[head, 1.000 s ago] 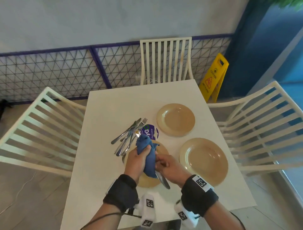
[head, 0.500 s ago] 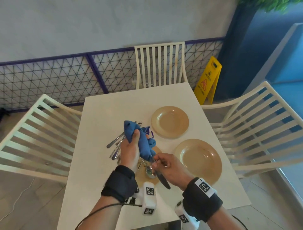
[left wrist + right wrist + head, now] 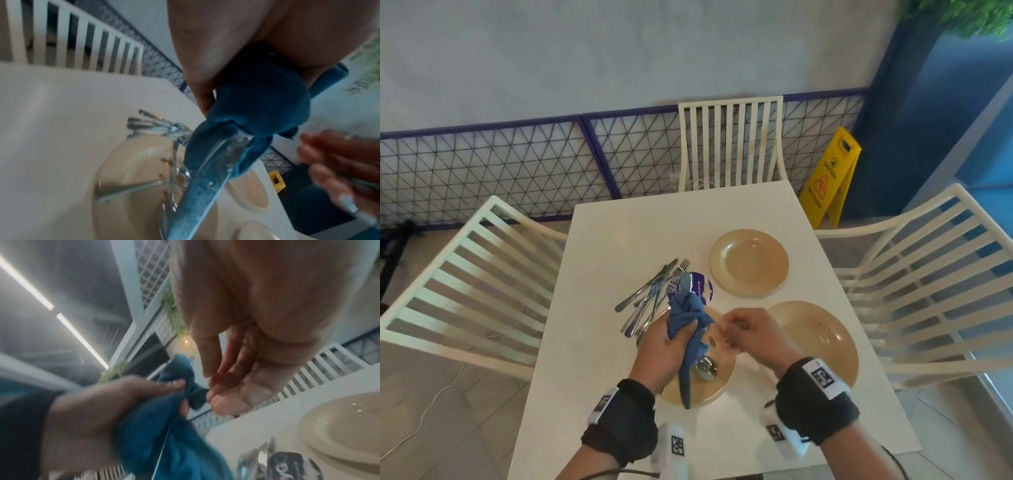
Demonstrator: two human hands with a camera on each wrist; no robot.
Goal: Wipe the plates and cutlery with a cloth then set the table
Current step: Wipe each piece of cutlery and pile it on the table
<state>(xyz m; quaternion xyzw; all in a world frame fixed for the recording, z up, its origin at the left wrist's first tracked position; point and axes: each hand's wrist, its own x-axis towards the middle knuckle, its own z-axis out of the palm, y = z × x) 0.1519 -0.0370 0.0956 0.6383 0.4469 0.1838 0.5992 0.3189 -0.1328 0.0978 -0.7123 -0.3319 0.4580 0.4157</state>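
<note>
My left hand (image 3: 671,346) grips the blue cloth (image 3: 690,313) wrapped round a knife (image 3: 685,389). The blade tip pokes out above the cloth and the handle hangs below, over the near beige plate (image 3: 722,387). A spoon (image 3: 707,368) lies on that plate. In the left wrist view the knife (image 3: 201,186) runs down out of the cloth (image 3: 257,105). My right hand (image 3: 732,330) hovers blurred just right of the cloth with relaxed fingers, holding nothing; the right wrist view shows its fingers (image 3: 226,369) empty. Two more beige plates sit to the right (image 3: 822,339) and farther back (image 3: 749,263).
A pile of forks and other cutlery (image 3: 650,294) lies left of a round purple sticker (image 3: 703,291) on the white table (image 3: 619,240). White slatted chairs stand at the left (image 3: 465,281), far (image 3: 729,144) and right (image 3: 928,274) sides. A yellow caution sign (image 3: 828,178) stands on the floor.
My right hand has let go of the knife handle and drawn back to the right. My left hand now holds the knife alone through the cloth, lower over the near plate.
</note>
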